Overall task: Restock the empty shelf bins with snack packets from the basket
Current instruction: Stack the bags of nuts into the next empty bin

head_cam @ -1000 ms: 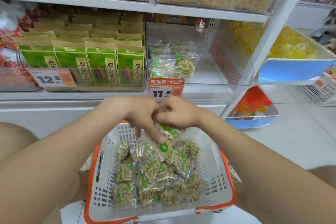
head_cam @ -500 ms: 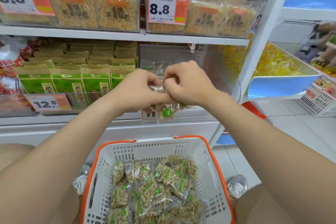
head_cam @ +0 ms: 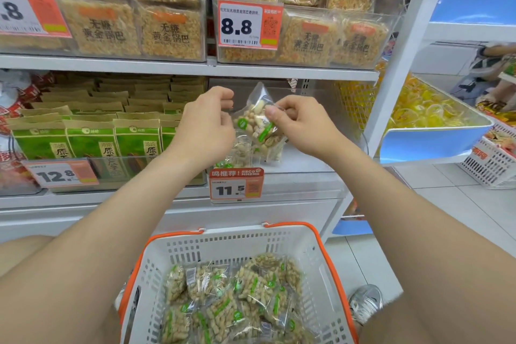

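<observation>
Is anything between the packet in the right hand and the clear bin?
Nothing visible does. The right hand pinches the clear green-labelled nut packet higher than the front wall of the transparent plastic bin; a few similar packets lie inside.

Glossy clear crinkled plastic film on snack packet [head_cam: 258, 120]. Matt white perforated plastic basket [head_cam: 223, 246], orange rim. Smooth clear plastic shelf bin [head_cam: 304, 160]. Matt kraft-paper tops on green packs [head_cam: 92, 145].

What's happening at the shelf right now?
A person is restocking. Their right hand pinches a snack packet in front of the clear shelf bin, where a few stocked packets lie. The left hand is curled close beside it; whether it touches the packet is unclear. The basket below holds many more.
</observation>
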